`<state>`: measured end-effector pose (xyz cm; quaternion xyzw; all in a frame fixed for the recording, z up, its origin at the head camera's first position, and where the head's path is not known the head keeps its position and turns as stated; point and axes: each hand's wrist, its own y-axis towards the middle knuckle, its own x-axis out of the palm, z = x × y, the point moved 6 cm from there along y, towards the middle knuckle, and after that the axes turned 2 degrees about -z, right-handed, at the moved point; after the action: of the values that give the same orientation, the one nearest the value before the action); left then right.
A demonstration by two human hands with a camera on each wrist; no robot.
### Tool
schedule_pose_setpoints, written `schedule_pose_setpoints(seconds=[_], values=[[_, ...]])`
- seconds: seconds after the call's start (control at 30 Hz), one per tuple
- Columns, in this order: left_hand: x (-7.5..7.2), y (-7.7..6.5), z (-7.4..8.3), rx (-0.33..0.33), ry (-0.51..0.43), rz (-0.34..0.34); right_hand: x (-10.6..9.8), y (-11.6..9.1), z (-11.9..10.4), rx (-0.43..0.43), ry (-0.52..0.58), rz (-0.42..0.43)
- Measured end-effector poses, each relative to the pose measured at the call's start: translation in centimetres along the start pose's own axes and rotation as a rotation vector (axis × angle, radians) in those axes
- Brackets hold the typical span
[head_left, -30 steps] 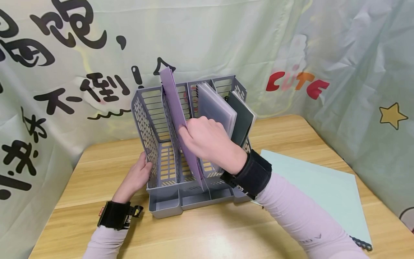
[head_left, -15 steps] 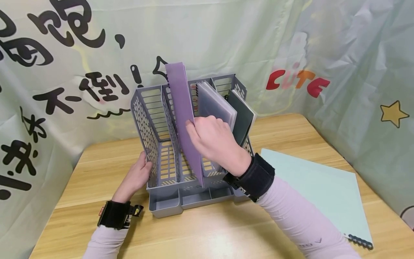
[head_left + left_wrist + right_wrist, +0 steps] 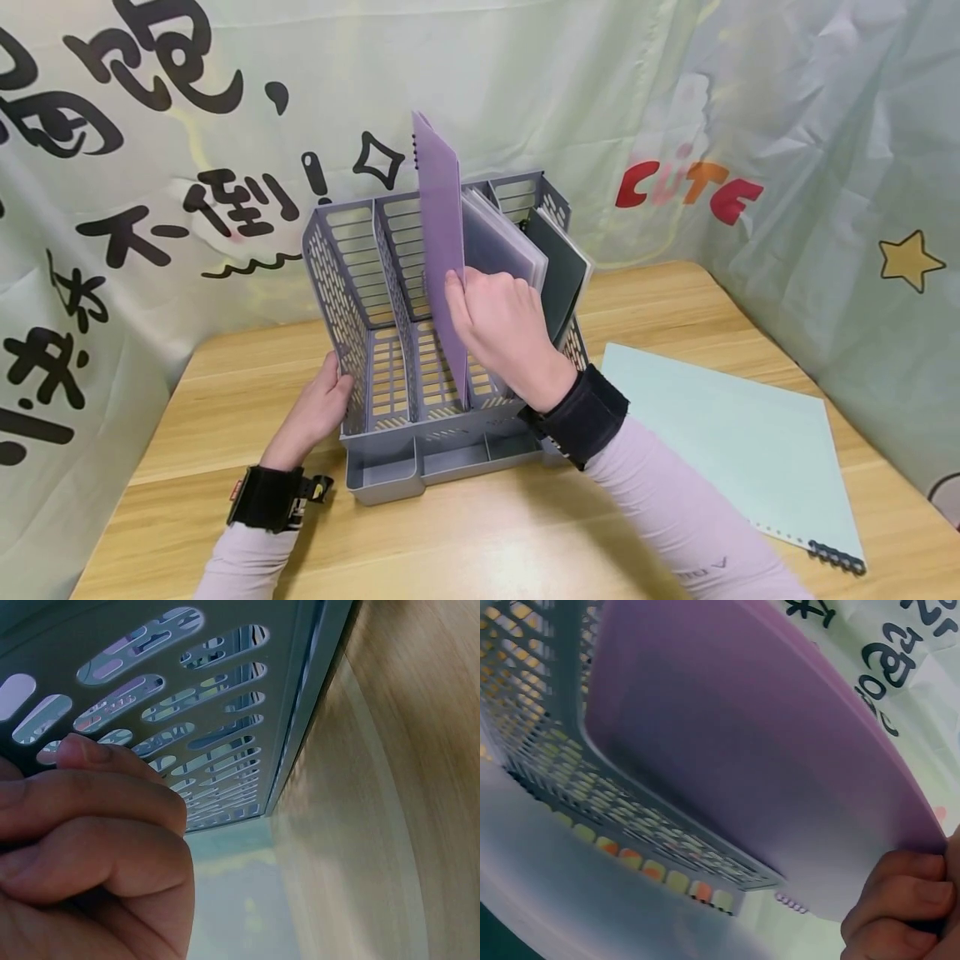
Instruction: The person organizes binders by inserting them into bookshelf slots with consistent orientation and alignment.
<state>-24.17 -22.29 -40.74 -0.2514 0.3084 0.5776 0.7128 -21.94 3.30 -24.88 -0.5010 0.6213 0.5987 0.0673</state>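
A grey desk file organizer (image 3: 352, 333) with upright dividers stands on the table. My left hand (image 3: 318, 404) grips the front edge of its left side wall; curled fingers (image 3: 127, 832) lie against the slotted panel in the left wrist view. My right hand (image 3: 506, 329) pinches the front edge of a purple spiral notebook (image 3: 441, 217), thumb on its left face and fingers (image 3: 907, 900) curled on the other. The notebook stands upright and slightly tilted, rising above the organizer beside a divider. To its right, notebooks with clear covers (image 3: 502, 237) and a dark green notebook (image 3: 564, 271) fill other slots.
On the table to the right lies a pale mint spiral notebook (image 3: 738, 442), partly under the right sleeve (image 3: 675, 508). Small open trays (image 3: 453, 458) run along the organizer's front. A printed cloth (image 3: 525, 83) hangs behind the wooden table (image 3: 225, 392).
My right hand has moved the purple notebook up and to the right, from the second slot toward the divider on its right. My left hand has stayed on the organizer's side wall.
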Motion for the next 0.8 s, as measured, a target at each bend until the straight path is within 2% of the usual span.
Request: schedule_pose_setpoints(seconds=[0.33, 0.53, 0.8], values=[[0.1, 0.0, 0.1, 0.002, -0.015, 0.000, 2.5, -1.2, 0.6, 0.001, -0.077, 0.023], [0.2, 0.1, 0.1, -0.001, -0.016, 0.001, 3.2, -1.8, 0.6, -0.017, -0.084, 0.051], [0.1, 0.1, 0.0, -0.001, 0.015, 0.008, 3.9, -2.0, 0.6, -0.021, -0.076, 0.022]])
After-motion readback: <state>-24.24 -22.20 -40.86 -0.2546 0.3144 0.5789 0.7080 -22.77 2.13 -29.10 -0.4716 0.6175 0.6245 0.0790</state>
